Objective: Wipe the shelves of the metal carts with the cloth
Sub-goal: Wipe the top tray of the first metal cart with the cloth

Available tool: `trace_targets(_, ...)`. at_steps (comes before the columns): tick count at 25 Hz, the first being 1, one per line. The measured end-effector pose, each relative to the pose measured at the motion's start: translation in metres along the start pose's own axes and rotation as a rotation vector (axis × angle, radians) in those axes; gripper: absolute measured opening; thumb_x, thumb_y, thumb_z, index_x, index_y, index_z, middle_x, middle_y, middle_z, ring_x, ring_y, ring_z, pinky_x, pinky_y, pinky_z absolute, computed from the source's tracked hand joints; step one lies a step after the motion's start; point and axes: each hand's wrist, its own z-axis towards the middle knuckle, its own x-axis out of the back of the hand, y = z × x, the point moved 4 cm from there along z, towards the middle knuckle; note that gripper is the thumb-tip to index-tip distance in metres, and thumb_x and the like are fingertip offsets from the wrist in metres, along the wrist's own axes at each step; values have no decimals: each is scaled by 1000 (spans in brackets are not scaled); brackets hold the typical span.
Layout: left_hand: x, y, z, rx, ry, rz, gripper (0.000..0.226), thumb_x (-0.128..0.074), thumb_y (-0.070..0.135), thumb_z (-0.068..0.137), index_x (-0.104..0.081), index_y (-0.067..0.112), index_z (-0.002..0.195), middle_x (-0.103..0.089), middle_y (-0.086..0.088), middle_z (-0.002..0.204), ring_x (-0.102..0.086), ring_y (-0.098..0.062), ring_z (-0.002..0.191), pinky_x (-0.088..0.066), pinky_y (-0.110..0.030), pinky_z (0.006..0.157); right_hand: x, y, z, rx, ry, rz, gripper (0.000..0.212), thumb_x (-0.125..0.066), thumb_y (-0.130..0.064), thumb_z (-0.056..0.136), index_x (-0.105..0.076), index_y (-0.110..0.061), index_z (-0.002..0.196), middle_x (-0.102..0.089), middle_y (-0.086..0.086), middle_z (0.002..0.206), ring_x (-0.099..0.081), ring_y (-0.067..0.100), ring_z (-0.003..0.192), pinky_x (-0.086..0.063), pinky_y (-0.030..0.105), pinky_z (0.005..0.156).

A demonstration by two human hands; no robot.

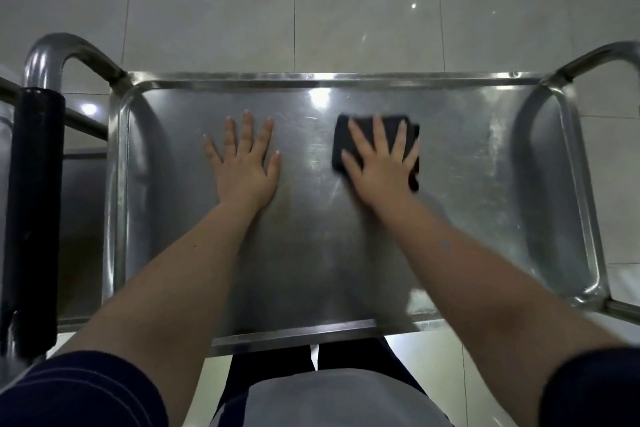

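Wiping is under way on the top shelf [485, 184]: right hand [381, 170], fingers spread, presses the dark cloth [390, 128] flat (left hand [246, 166] rests spread alongside), and the shelf's streaked right end probably calls for the next sweep.

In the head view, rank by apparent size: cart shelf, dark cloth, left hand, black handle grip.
1. Cart shelf.
2. Black handle grip.
3. Left hand and dark cloth: alike; cloth partly covered.
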Motion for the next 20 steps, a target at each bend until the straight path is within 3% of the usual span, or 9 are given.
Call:
trace_targets(2, -1, -1, 1, 3, 4, -9, 58, -12, 59, 98, 6, 46, 152, 5, 6, 164, 10, -23, 150, 10, -61, 115, 9, 10, 60, -62, -41, -18, 63, -12, -71, 91, 3, -53, 149, 4, -5, 165, 16, 40, 146, 12, 66, 111)
trace_targets(4, -2, -1, 1, 7, -2, -4, 58, -12, 59, 98, 6, 46, 151, 5, 6, 164, 9, -23, 150, 10, -61, 115, 7, 19, 63, -30, -51, -48, 65, -9, -73, 89, 5, -53, 149, 5, -6, 164, 17, 39, 147, 14, 65, 111)
trace_targets(8, -1, 2, 1, 9, -24, 8, 59, -10, 59, 97, 4, 45, 152, 7, 5, 164, 10, -25, 150, 9, -62, 114, -11, 42, -65, 123, 12, -75, 63, -28, -66, 93, -16, -47, 152, -12, -1, 164, -1, 43, 147, -1, 69, 112)
trace_targets(11, 0, 4, 0, 24, -18, 1, 60, -12, 58, 96, -2, 44, 153, 3, 5, 164, 6, -26, 150, 9, -62, 115, -36, 65, -186, 157, -49, -84, 62, -26, -67, 95, -20, -45, 152, -11, 0, 164, -3, 45, 147, -8, 72, 109)
trace_targets(13, 1, 6, 0, 23, -14, -1, 61, -13, 58, 96, -4, 43, 154, 1, 4, 164, 5, -27, 150, 10, -62, 115, -43, 71, -218, 170, -112, -80, 61, -22, -68, 95, -20, -46, 152, -10, 0, 164, -3, 46, 147, -8, 73, 108)
trace_targets(17, 2, 4, 1, 17, -14, 4, 60, -12, 58, 96, -2, 42, 154, 3, 3, 164, 7, -27, 150, 10, -61, 115, -15, 69, -99, 148, 37, -74, 59, -25, -65, 95, -20, -47, 151, -19, 2, 162, -8, 48, 145, -3, 71, 110)
trace_targets(20, 0, 4, 1, 13, -2, 1, 59, -15, 57, 97, -2, 42, 154, 2, 3, 164, 6, -28, 150, 10, -61, 115, 14, 77, 39, -66, 28, -66, 62, -8, -70, 90, 0, -53, 150, -3, -3, 165, 6, 43, 147, 6, 69, 111)
